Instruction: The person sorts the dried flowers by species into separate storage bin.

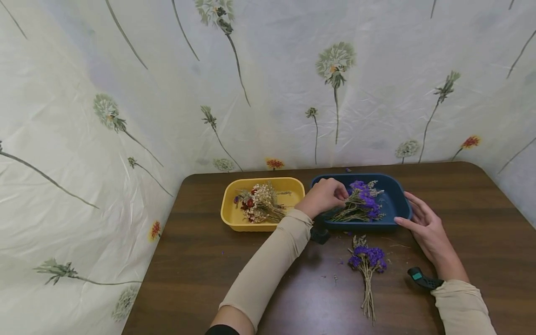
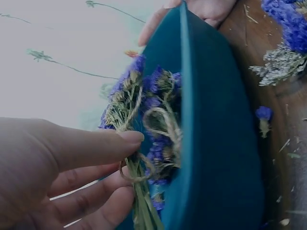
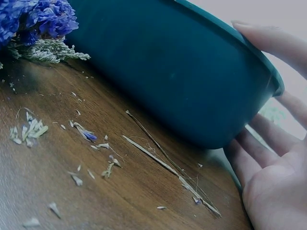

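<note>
In the head view my left hand (image 1: 324, 197) reaches into the blue tray (image 1: 395, 200). Its thumb and fingers pinch the stems of a dried purple flower bunch (image 2: 127, 96) tied with twine, as the left wrist view shows. Another purple bunch (image 2: 158, 148) with a twine bow lies beside it in the tray. At the tray's right end, my right hand (image 1: 427, 228) rests with fingers spread along the outer wall and the thumb at the rim. A separate purple bunch (image 1: 368, 265) lies on the table in front of the tray, stems toward me.
A yellow tray (image 1: 228, 216) with cream and red dried flowers stands left of the blue one. Loose petals and a dry stem (image 3: 153, 155) litter the brown table (image 1: 184, 265). A flower-printed sheet (image 1: 272, 93) hangs behind the table.
</note>
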Demonstrator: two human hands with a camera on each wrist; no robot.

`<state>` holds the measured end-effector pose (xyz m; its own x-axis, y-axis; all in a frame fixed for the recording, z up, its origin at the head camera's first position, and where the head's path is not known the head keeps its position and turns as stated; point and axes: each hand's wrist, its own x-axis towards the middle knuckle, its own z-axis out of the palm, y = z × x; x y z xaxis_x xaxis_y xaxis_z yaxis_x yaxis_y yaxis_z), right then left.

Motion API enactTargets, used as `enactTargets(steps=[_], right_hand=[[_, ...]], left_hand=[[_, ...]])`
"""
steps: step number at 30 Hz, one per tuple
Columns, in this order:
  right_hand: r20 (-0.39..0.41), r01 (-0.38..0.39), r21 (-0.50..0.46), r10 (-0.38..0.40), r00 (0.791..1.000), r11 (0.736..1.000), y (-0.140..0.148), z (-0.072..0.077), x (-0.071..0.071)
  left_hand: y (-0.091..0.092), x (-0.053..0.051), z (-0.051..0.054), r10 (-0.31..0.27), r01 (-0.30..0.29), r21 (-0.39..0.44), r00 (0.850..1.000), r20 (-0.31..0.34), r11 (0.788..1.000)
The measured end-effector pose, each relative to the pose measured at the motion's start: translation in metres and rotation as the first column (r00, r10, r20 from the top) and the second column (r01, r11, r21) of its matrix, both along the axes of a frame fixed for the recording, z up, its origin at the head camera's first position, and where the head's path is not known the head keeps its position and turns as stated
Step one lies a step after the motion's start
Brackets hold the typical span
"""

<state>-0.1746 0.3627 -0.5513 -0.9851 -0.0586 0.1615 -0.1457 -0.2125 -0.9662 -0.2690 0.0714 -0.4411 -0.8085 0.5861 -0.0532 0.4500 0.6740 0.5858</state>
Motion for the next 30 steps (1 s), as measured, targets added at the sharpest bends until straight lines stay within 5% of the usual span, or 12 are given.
enactTargets(steps=[14,30], right_hand=[[0.036,0.034,0.042,-0.035,0.999,0.999,-0.002,0.003,0.000],[-0.004,-0.003,0.000,0.003,1.000,1.000,0.000,0.000,0.000]], left_hand=[[0.009,0.006,-0.018,-0.017,0.014,-0.128,1.000,-0.026,0.992],[-0.003,0.010,-0.024,-0.018,0.012,-0.068,0.996,-0.089,0.998]])
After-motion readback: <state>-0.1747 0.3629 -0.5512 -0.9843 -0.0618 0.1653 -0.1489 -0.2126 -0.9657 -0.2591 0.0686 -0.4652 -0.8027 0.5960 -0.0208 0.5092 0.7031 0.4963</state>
